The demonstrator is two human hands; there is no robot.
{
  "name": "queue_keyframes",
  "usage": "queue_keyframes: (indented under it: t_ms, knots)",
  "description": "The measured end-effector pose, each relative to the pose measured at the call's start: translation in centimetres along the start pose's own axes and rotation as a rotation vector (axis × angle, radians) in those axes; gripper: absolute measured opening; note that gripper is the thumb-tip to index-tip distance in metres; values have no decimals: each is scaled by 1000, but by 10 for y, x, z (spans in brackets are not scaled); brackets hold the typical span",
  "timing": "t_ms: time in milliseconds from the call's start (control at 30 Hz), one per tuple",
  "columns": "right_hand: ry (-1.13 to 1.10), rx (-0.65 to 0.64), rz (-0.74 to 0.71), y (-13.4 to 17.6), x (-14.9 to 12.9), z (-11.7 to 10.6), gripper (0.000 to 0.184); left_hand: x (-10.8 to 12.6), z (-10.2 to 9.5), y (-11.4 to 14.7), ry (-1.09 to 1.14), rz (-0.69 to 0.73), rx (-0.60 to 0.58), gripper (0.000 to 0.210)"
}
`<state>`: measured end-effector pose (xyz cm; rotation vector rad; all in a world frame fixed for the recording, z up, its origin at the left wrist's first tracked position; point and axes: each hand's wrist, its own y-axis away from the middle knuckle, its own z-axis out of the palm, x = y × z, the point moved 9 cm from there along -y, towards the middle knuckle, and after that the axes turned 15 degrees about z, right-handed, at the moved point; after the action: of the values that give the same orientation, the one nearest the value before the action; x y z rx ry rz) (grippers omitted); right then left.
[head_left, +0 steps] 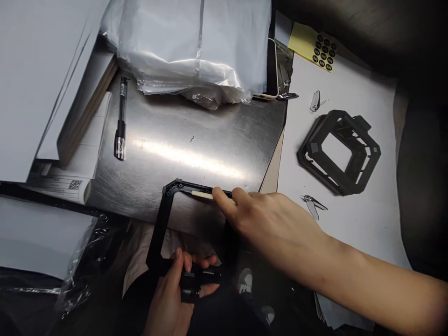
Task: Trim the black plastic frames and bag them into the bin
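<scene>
Stickers (325, 49) (round, lettering illegible) lie beyond the handheld black frame (161, 228).

Shiny metal tabletop (157, 121) — bright light streak (185, 157) — dark floor (280, 277)

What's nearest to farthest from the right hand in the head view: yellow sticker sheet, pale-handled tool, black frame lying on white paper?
From the right hand:
1. Pale-handled tool, held in it.
2. Black frame, right, on white paper.
3. Yellow sticker sheet, upper right.
</scene>
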<state>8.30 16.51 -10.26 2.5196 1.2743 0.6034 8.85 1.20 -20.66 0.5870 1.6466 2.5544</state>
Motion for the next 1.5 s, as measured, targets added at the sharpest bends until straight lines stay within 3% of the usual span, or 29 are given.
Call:
queue_keyframes:
  t_ms: [267, 400, 533, 833, 1200, 1500]
  knots:
    - [-11, -1, -8, 5, 2, 3, 44, -2, -5, -2, -21, 44, 67, 38]
    - [-27, -78, -18, 6, 5, 8, 52, 0, -6, -1, -44, 48, 80, 38]
    - [-77, -173, 4, 4, 9, 12, 47, 0, -4, 0, -26, 29, 71, 40]
    - [-70, -49, 76, 6, 15, 2, 48, -3, -5, -3, 11, 41, 66, 38]
    - [-39, -142, 65, -4, 6, 9, 39, -5, -9, -7, 12, 35, 74, 36]
    - [-51, -8, 10, -2, -6, -8, 35, -2, -12, -6, -29, 76, 151, 38]
